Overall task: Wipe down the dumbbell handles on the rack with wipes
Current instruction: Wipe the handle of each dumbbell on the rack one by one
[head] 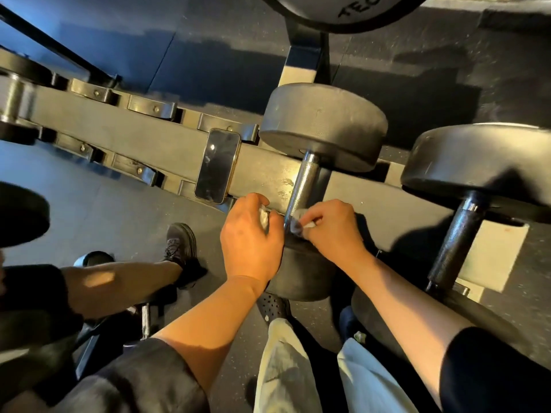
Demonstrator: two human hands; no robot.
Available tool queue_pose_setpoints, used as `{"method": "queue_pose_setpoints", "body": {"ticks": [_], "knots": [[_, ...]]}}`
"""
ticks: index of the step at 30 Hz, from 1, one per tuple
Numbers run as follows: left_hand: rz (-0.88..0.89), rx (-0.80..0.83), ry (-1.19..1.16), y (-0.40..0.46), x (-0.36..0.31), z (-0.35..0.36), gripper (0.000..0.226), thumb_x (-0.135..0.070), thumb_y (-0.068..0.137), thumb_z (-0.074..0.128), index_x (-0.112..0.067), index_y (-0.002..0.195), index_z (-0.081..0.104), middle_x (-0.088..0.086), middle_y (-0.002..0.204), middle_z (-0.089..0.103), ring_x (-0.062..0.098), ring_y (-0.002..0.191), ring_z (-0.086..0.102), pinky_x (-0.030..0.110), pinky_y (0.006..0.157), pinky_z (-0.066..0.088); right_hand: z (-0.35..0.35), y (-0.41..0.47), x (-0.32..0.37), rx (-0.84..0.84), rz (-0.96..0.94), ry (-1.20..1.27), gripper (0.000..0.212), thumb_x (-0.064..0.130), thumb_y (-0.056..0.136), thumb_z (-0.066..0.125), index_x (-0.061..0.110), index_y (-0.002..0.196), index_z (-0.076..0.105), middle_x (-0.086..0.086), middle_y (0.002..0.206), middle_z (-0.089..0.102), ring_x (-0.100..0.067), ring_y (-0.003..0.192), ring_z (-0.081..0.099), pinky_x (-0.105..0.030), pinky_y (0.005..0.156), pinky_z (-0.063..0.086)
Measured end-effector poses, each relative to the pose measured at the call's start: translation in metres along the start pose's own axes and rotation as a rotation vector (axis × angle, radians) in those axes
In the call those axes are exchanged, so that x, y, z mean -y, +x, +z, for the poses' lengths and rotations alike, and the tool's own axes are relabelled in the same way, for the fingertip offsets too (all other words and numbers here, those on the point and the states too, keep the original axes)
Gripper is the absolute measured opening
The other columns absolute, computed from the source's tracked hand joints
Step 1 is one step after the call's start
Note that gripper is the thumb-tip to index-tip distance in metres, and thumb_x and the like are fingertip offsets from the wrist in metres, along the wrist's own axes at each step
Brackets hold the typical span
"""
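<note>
Your right hand [334, 231] pinches a wipe [298, 226] against the dumbbell handle [301, 186], while just left of it your left hand [250, 236] curls around a balled wipe [264, 217].

My fingers [310, 217] crowd the near end of the chrome handle [304, 180], hemmed by the dumbbell's near head [301, 275] below; the handle's far stretch lies bare up to the far head [323, 123]. A phone [217, 165] lies on the rack beam [143, 138] just left. To the right, open room separates this handle from the neighbouring dumbbell's black handle [456, 236].
</note>
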State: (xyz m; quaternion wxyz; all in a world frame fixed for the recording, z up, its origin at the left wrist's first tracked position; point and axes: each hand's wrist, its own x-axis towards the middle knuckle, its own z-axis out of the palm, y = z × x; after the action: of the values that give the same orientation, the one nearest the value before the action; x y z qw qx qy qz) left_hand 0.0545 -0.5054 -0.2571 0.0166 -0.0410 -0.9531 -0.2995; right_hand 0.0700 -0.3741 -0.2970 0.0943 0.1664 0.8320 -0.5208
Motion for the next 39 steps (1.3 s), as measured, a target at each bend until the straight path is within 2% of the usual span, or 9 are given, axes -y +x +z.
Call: {"method": "queue_pose_setpoints", "body": {"ticks": [7,11,16,20,24,27,31,34,39], "knots": [[-0.02,-0.005,-0.007,0.0,-0.001,0.0,0.021,-0.025,0.082,0.047,-0.012,0.095,0.058,-0.001,0.088,0.056,0.014,0.079,0.052,0.026,0.071,0.041,-0.013,0.026,0.013,-0.567,-0.165,0.076,0.015,0.002,0.086,0.062,0.004,0.098,0.071,-0.009,0.096,0.068,-0.007,0.085,0.057,0.001,0.074,0.037],[-0.023,-0.002,-0.015,0.0,-0.002,0.0,0.02,-0.024,0.082,0.047,-0.012,0.094,0.058,-0.001,0.088,0.056,0.014,0.078,0.052,0.027,0.07,0.042,-0.001,0.036,0.011,-0.537,-0.166,0.058,0.021,0.002,0.088,0.06,0.003,0.107,0.069,-0.011,0.106,0.067,-0.018,0.096,0.063,-0.016,0.084,0.047],[-0.025,0.004,-0.014,0.0,-0.002,-0.001,0.021,-0.023,0.081,0.047,-0.011,0.094,0.059,0.002,0.088,0.058,0.016,0.079,0.052,0.029,0.071,0.043,0.001,0.035,0.012,-0.506,-0.151,0.029,0.016,0.001,0.084,0.063,0.005,0.098,0.072,-0.01,0.098,0.066,-0.019,0.086,0.063,-0.007,0.071,0.04],[-0.013,0.002,-0.002,-0.001,-0.001,-0.002,0.021,-0.024,0.082,0.047,-0.011,0.093,0.058,0.002,0.087,0.058,0.017,0.078,0.053,0.034,0.071,0.047,0.004,0.012,0.011,-0.284,-0.155,-0.041,0.018,0.002,0.083,0.065,0.006,0.099,0.072,-0.009,0.101,0.066,-0.018,0.089,0.063,-0.019,0.077,0.047],[-0.001,0.001,-0.002,-0.001,-0.004,-0.002,0.017,-0.023,0.083,0.047,-0.012,0.092,0.057,0.002,0.087,0.057,0.018,0.078,0.054,0.038,0.071,0.05,-0.001,-0.001,0.008,0.022,-0.096,-0.069,0.018,0.009,0.083,0.069,0.01,0.101,0.073,-0.005,0.1,0.068,-0.006,0.084,0.058,-0.008,0.072,0.04],[-0.007,0.017,-0.012,-0.001,-0.005,-0.004,0.017,-0.021,0.082,0.048,-0.012,0.093,0.057,0.004,0.086,0.058,0.019,0.078,0.055,0.04,0.072,0.05,-0.005,0.001,0.014,-0.15,-0.134,-0.003,0.016,0.007,0.085,0.067,0.005,0.099,0.072,-0.009,0.093,0.067,-0.005,0.074,0.056,-0.014,0.07,0.048],[-0.027,0.024,-0.012,0.0,-0.005,-0.004,0.018,-0.023,0.082,0.047,-0.013,0.093,0.056,0.004,0.088,0.058,0.02,0.08,0.055,0.042,0.073,0.05,-0.007,0.018,0.026,-0.46,-0.234,-0.015,0.022,0.005,0.089,0.059,-0.001,0.108,0.066,-0.016,0.107,0.063,-0.023,0.097,0.061,-0.011,0.084,0.041],[-0.036,0.026,-0.009,-0.001,-0.005,-0.004,0.019,-0.024,0.082,0.047,-0.013,0.093,0.056,0.004,0.088,0.059,0.02,0.081,0.055,0.042,0.074,0.051,-0.004,0.029,0.025,-0.435,-0.274,-0.205,0.021,0.0,0.082,0.064,-0.004,0.103,0.067,-0.022,0.1,0.063,-0.035,0.092,0.061,-0.033,0.08,0.049],[-0.046,0.036,-0.001,0.0,-0.005,-0.004,0.023,-0.026,0.081,0.047,-0.011,0.096,0.057,0.006,0.091,0.059,0.022,0.083,0.055,0.041,0.076,0.05,-0.005,0.03,0.023,-0.281,-0.212,-0.182,0.018,0.0,0.084,0.062,-0.001,0.1,0.07,-0.017,0.103,0.063,-0.03,0.095,0.059,-0.024,0.081,0.042]]}}
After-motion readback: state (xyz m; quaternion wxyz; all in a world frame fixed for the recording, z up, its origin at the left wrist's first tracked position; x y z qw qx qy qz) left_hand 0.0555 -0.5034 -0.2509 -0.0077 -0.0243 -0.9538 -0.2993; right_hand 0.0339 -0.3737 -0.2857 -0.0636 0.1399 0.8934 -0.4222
